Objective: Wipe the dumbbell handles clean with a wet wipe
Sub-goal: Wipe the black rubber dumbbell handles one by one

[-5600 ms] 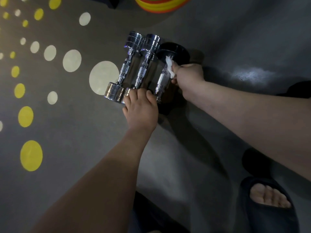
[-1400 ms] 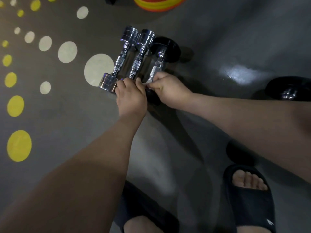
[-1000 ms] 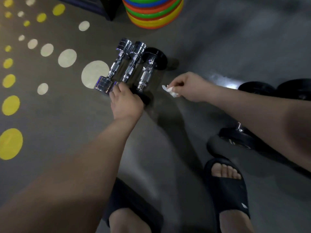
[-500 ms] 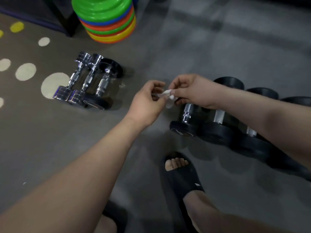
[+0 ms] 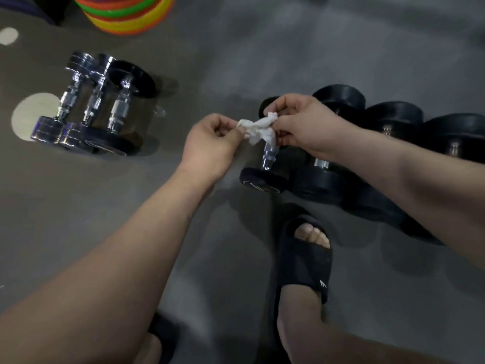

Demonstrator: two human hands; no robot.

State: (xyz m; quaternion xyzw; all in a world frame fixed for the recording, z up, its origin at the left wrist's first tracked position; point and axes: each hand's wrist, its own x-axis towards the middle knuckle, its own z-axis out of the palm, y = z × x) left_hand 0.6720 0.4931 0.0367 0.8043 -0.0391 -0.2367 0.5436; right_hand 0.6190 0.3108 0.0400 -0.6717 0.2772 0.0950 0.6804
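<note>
Over grey floor (image 5: 78, 206), hands (image 5: 210, 145) now stretch wet wipe (image 5: 258, 128).

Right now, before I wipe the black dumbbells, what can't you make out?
All in the head view:
- Nearest black dumbbell: upper handle hidden by the wet wipe and right hand.
- Rightmost black dumbbell: cut off by the right edge.
- Coloured disc stack: cut off by the top edge.
- Chrome dumbbells: grime on handles unreadable, blurred and dim.
</note>
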